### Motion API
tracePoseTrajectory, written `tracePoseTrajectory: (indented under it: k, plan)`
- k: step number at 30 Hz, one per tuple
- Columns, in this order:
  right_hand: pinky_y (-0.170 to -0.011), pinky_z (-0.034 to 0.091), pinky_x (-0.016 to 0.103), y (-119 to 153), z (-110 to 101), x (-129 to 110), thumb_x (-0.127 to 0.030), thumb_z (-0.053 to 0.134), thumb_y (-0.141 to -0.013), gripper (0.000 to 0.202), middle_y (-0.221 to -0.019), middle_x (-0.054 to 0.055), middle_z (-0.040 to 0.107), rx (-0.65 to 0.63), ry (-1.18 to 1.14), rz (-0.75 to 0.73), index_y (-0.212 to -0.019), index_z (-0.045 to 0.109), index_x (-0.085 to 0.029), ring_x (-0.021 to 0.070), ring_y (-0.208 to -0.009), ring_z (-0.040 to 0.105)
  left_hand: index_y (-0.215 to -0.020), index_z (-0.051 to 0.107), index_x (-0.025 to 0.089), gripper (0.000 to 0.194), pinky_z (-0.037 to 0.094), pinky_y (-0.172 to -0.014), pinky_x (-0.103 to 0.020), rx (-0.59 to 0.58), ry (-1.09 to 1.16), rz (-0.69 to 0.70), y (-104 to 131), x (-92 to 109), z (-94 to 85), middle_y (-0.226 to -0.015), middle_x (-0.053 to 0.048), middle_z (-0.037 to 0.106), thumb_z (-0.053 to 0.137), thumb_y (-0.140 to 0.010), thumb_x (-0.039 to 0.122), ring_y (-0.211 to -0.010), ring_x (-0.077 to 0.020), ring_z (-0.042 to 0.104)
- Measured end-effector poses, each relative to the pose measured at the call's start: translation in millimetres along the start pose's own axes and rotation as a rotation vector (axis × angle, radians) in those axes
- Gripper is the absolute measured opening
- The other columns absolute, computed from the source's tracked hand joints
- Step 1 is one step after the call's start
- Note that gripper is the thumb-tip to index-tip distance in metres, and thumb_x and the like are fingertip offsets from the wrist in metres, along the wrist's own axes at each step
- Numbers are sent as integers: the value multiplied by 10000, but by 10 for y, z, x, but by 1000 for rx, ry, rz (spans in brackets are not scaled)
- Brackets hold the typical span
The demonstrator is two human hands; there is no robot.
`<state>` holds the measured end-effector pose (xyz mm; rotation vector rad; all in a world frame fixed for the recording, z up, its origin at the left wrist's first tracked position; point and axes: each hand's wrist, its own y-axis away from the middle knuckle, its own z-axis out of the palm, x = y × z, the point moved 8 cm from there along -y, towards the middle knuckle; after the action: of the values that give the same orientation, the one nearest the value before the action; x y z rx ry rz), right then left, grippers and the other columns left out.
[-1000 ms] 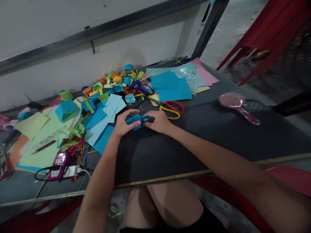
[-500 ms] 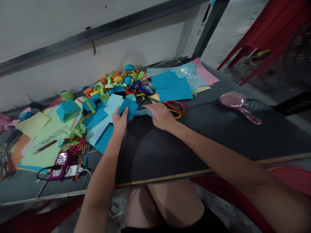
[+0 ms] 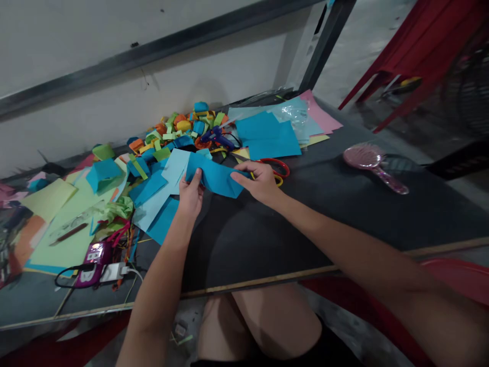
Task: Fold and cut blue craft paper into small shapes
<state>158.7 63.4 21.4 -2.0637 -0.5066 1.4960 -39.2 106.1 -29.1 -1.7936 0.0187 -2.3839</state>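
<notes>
- Over the dark tabletop [image 3: 244, 239], in front of the heap of colored paper pieces [image 3: 183, 125], a creased blue paper [image 3: 219, 177] hangs between the person's two hands.
- The left hand [image 3: 191, 198] has its end pinched, thumb on top and the other fingers behind; the right hand [image 3: 262, 184] holds the opposite end between thumb and forefinger.
- If those hands pulled apart too hard, I'd expect the thin sheet to tear or crease crookedly.
- Those scissors [image 3: 286, 166] sit right by the right hand, partly hidden; a careless sweep could knock them or snag a knuckle.
- The paper's left end overlaps the pale blue sheets [image 3: 178, 164] from where I stand, so a low drag might shift them.
- Behind it lies a blue glue gun [image 3: 217, 136]; I can't tell if it's hot, but if so, a stray reach could burn.
- As for brands, labels or writing, I can read none; the marks on the pale green sheet [image 3: 49, 244] are too faint.
</notes>
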Motion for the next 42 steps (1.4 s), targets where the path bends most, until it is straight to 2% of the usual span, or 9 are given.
tracePoseTrajectory:
  k: [3,5,7,10,12,14,22,31,42]
  plan:
    - [-876,462,484,10,-16,-73,-347,622,-850,147,-792,53,714,22,280,-137,-790,688,-230,279,-909,644,-1018,594,227,471,504,-900,-354,87,-233,195,-24,197,-155,-1065,-69,668,687,-731,588,-1043,-215,626]
    - [-971,377,531,31,4,-138,-308,603,-871,126,-808,32,730,6,451,-253,-812,705,-264,295,-986,627,-1161,561,248,509,365,-1079,-404,263,-478,468,64,515,-302,-1306,-94,573,636,-784,580,-1282,-244,481]
    - [-1005,334,538,53,25,-163,-288,590,-885,134,-842,16,741,-16,537,-324,-835,714,-287,290,-1000,621,-1283,516,240,527,258,-1139,-442,321,-682,688,197,773,-296,-1436,-127,468,564,-852,539,-1376,-268,378]
    - [-1014,320,529,70,35,-148,-281,582,-896,150,-862,8,748,-24,562,-359,-850,724,-291,279,-982,621,-1266,578,251,493,232,-1133,-466,-27,-937,844,327,840,59,-1388,-118,547,618,-831,479,-1365,-307,413]
    - [-1014,317,526,69,49,-112,-288,578,-902,158,-868,2,751,-42,551,-355,-855,729,-293,274,-976,619,-1208,632,281,366,270,-1103,-451,-334,-1043,835,409,699,314,-1302,-84,630,597,-863,397,-1307,-292,497]
    - [-1008,319,519,59,65,-76,-294,578,-904,162,-871,-5,753,-66,526,-342,-859,733,-302,268,-962,619,-1147,670,288,279,315,-1063,-434,-477,-1073,806,459,582,442,-1230,-70,678,523,-912,323,-1256,-266,553]
    - [-1018,316,476,85,31,-263,-238,584,-848,87,-911,26,727,37,524,-407,-911,644,-248,261,-971,637,-974,707,255,218,372,-995,-442,-371,-1078,811,478,525,473,-1006,-79,751,502,-930,310,-1109,-250,634]
    - [-1053,245,480,158,154,-253,-169,560,-754,147,-840,3,671,-34,541,-316,-863,502,-249,235,-895,651,-1064,683,212,267,418,-999,-434,-426,-1167,871,660,440,653,-1041,-114,733,445,-942,220,-1107,-241,640]
    - [-1043,248,474,149,145,-266,-147,544,-717,242,-760,-32,658,2,522,-364,-857,378,-255,223,-816,660,-1007,690,209,273,428,-976,-429,-459,-1107,829,657,417,699,-1016,-110,738,424,-954,237,-1074,-231,651]
